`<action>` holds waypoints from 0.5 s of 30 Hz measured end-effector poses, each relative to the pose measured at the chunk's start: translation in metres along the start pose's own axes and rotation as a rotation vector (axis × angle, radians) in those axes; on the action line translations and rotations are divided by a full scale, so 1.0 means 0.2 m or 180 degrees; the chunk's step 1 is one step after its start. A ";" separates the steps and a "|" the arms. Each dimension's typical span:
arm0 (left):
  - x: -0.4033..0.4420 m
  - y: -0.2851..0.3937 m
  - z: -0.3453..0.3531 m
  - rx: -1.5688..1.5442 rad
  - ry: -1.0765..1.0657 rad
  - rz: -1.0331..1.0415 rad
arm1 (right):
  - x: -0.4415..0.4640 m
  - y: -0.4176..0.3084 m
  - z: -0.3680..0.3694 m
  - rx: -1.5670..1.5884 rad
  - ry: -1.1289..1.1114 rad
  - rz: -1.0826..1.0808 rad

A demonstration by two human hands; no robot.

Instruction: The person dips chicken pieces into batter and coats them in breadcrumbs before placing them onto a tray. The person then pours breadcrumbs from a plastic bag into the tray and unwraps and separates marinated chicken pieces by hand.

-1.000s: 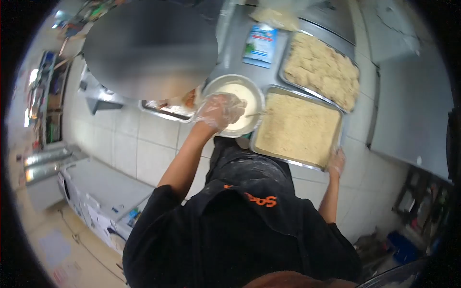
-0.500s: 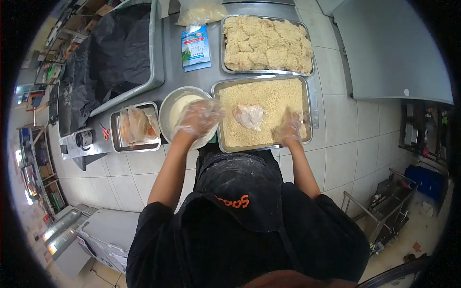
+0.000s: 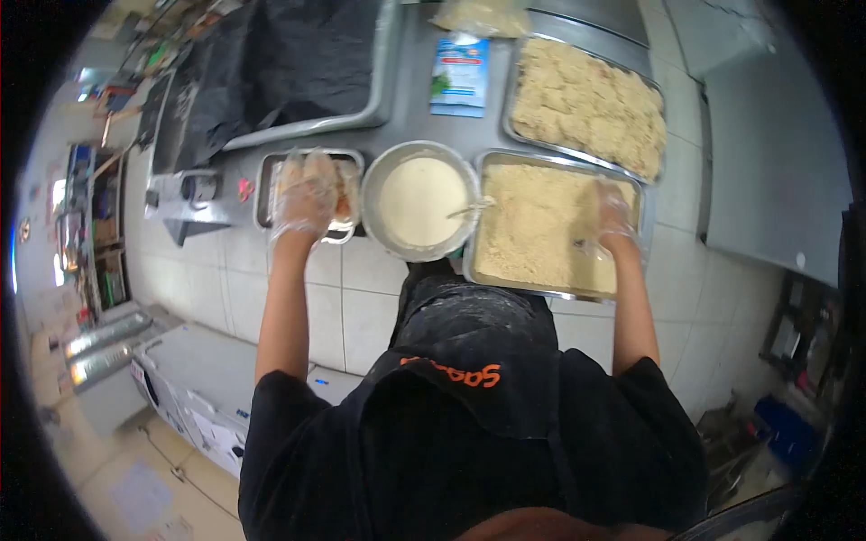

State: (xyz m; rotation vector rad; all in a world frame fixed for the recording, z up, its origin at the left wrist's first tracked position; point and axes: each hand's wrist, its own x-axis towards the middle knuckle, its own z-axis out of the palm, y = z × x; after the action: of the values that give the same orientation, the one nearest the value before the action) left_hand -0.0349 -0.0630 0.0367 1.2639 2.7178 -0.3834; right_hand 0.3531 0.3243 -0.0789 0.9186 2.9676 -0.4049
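My left hand [image 3: 305, 203], in a clear plastic glove, reaches down over a small metal tray [image 3: 263, 194] on the left. Its fingers are stretched over pale, orange-tinged pieces in clear plastic, which it partly hides. My gloved right hand [image 3: 614, 216] rests at the right side of a large metal tray [image 3: 481, 261], with its fingers extended onto the bread crumbs [image 3: 532, 216]. Between the hands stands a metal bowl [image 3: 371, 221] of creamy white batter [image 3: 422, 194]. A utensil handle [image 3: 474, 207] coated in batter lies across the bowl's right rim.
Behind the crumbs, another metal tray [image 3: 511, 122] holds heaped crumb-coated pieces [image 3: 586, 104]. A blue and white packet [image 3: 460, 77] and a plastic bag of crumbs [image 3: 483, 16] lie at the back. A large bin [image 3: 383, 72] lined with black plastic stands at back left, and scissors [image 3: 244, 188] lie nearby.
My left hand has moved from above the batter bowl left to the small tray. The batter-coated piece on the crumbs no longer shows. The view has shifted, with the table now further right.
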 end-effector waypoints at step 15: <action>0.40 0.02 0.71 0.0185 -0.1148 0.0332 | -0.11 -0.69 -0.07 0.0417 -0.1109 -0.0653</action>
State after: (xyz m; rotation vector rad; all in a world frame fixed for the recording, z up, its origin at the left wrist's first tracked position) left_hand -0.0843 -0.0409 -0.1166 1.2083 2.3459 -0.6158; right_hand 0.2956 0.2066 -0.0305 0.4871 2.7415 -0.6925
